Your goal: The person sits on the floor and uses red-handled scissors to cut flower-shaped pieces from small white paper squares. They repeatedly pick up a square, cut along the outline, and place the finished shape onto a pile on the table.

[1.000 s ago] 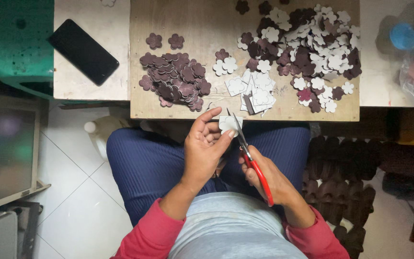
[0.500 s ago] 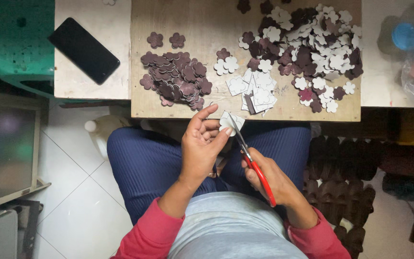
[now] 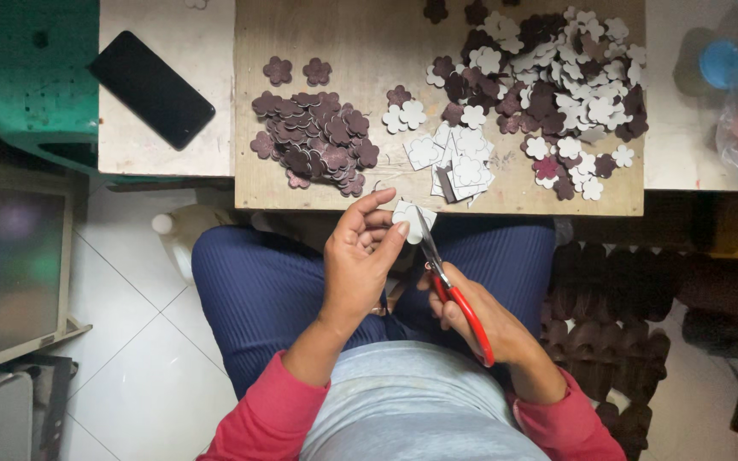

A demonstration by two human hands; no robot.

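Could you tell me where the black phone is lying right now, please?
In the head view, the black phone lies flat at upper left on the pale tabletop, left of the wooden board and the dark flower pile.

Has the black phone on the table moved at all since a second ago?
No. The black phone lies at the same slant on the white tabletop, just as far from the wooden board's left edge as before.

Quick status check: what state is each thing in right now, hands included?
Left hand: pinching small white cut-out piece.
Right hand: gripping red-handled scissors, blades at the piece.
Black phone: screen dark, lying flat.
Dark purple flower pile: heaped on wooden board.
White square blanks: stacked loosely, uncut.
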